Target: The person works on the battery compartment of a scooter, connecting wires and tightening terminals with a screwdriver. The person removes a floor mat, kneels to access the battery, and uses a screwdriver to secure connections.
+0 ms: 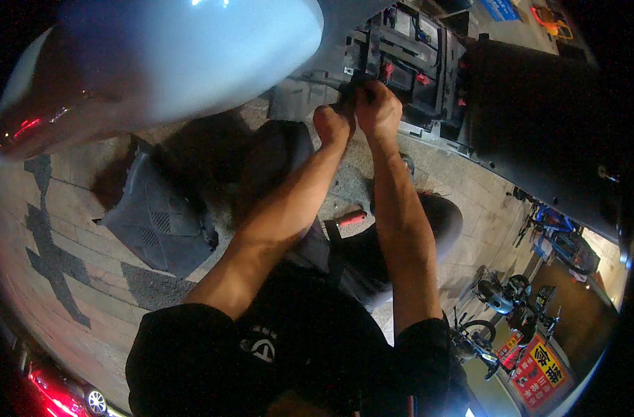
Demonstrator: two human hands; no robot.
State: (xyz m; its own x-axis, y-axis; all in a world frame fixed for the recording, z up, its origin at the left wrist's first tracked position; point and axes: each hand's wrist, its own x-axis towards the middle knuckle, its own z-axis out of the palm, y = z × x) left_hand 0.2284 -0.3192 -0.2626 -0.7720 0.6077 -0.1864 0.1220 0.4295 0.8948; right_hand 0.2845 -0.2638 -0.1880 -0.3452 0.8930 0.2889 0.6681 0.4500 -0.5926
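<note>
Fingers: curled into a fist on the left hand (333, 128), its hold hidden; on the right hand (378, 111), clenched, with a dark part (354, 87) apparently gripped.
Dark part: seen at upper centre, at the fists' far ends, up and right of the left hand, up and left of the right; the right hand is judged nearer. Its long axis is masked by the hands and cannot be told.
Far left: a glossy pale-blue shell (226, 55) is seen at the top, a red car (53, 393) at the bottom.
Left ground: a dark plastic panel (157, 215) is laid on the paving (80, 187).
Mid ground: a red-handled tool (351, 218) is left below the hands, between the forearms.
Upper right: an open compartment (400, 48) with red fittings (422, 79) is shown just beyond the right hand, bordered by a big dark panel (532, 118).
Far right: bicycles (556, 236) and a scooter (501, 295) are parked, well apart from the hands.
</note>
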